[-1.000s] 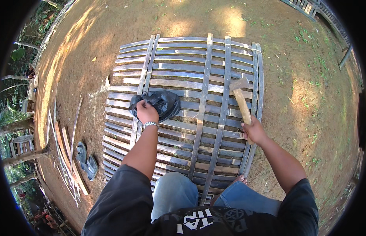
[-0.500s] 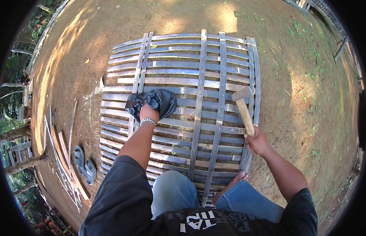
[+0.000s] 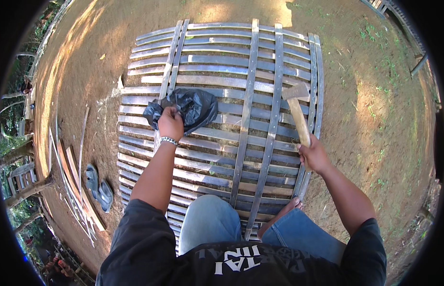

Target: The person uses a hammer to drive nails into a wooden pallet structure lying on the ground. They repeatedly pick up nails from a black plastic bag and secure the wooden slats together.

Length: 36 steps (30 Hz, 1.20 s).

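Note:
A crumpled black plastic bag lies on a panel of wooden slats. My left hand, with a chain bracelet at the wrist, is at the bag's near left side, its fingers pinched together. Whatever is between those fingertips is too small to make out. On the right, my right hand is wrapped round the wooden handle of a hatchet. The hatchet's metal head points away from me, above the panel's right part. Long crosspieces run over the slats, with small nail heads along them.
My knee and bare foot rest on the panel's near end. To the left, on the dirt ground, are a pair of dark sandals and several long thin wood strips. A fence-like structure stands at the far right.
My left hand has come back out of the bag, and its fingers now show pinched together. My right hand still holds the hatchet. The view has shifted slightly.

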Tool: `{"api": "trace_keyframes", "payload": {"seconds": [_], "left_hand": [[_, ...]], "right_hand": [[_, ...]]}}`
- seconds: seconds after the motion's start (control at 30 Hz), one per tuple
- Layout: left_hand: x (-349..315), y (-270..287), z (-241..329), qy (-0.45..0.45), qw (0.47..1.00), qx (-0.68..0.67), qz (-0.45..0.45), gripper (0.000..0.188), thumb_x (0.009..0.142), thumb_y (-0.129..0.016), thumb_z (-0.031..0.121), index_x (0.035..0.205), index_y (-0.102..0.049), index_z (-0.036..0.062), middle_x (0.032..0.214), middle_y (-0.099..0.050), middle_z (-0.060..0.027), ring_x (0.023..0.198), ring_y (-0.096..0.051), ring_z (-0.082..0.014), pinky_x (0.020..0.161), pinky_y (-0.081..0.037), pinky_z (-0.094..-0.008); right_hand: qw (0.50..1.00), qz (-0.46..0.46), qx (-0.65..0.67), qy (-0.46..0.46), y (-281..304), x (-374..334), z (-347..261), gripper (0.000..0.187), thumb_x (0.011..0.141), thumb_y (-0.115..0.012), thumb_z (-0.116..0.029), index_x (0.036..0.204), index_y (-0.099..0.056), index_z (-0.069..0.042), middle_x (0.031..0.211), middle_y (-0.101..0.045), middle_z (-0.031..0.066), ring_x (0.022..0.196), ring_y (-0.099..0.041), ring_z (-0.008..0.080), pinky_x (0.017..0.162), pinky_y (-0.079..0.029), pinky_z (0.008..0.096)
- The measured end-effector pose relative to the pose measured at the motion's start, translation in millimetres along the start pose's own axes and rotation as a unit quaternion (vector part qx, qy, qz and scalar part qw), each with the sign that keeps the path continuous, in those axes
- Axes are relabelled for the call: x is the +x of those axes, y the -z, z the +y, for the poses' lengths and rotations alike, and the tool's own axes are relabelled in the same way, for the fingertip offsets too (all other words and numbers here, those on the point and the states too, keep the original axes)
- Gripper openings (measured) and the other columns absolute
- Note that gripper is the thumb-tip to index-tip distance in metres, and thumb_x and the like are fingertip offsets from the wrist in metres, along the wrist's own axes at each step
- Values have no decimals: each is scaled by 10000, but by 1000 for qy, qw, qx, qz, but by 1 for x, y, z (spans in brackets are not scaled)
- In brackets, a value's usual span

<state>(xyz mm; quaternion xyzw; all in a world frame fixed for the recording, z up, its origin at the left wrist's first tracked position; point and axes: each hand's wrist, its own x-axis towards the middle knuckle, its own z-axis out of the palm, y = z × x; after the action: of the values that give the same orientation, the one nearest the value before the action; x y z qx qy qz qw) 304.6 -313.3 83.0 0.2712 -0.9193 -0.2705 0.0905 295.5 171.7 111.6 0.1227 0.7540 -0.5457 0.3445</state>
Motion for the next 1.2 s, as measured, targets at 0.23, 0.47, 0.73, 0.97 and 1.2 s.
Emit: {"api": "trace_keyframes", "payload": {"seconds": [0.23, 0.47, 0.73, 0.97, 1.2], "left_hand": [[-31, -4, 26, 24, 897, -394, 197, 116, 988, -692, 63, 1051, -608, 14, 934, -683, -68, 744, -647, -109, 662, -524, -235], [-98, -53, 104, -38, 921, -380, 75, 189, 1011, -640, 38, 1189, -583, 9, 998, -681, -75, 766, -646, -107, 694, -540, -236], [-79, -157, 156, 85, 932, -353, 24, 219, 970, -729, 162, 1073, -668, -22, 892, -721, -63, 800, -667, -98, 720, -538, -271], [-62, -188, 155, -9, 986, -141, 92, 128, 927, -714, 190, 975, -684, 75, 873, -696, -57, 816, -660, -239, 888, -408, -413], [-60, -190, 155, -38, 988, -118, 93, 91, 917, -725, 182, 942, -697, 99, 946, -703, -50, 897, -658, -249, 889, -401, -416]], "right_hand": [[1000, -5, -5, -3, -3, -3, -4, 320, 991, -651, -91, 1262, -514, 10, 751, -580, 43, 546, -582, 132, 493, -488, 308], [999, -25, 14, -35, -9, 3, -2, 349, 995, -654, -105, 1287, -500, 8, 757, -580, 41, 562, -585, 130, 504, -495, 309], [997, -47, 47, -42, -9, 12, -7, 332, 990, -662, -80, 1267, -499, 0, 775, -587, 44, 565, -589, 130, 509, -495, 302], [992, -81, 66, -66, -9, 19, -10, 341, 987, -667, -69, 1258, -478, 17, 780, -581, 39, 573, -585, 123, 529, -488, 288], [987, -121, 51, -94, -4, 36, -19, 333, 984, -673, -77, 1251, -492, 4, 771, -572, 18, 589, -574, 98, 529, -472, 274]]}}
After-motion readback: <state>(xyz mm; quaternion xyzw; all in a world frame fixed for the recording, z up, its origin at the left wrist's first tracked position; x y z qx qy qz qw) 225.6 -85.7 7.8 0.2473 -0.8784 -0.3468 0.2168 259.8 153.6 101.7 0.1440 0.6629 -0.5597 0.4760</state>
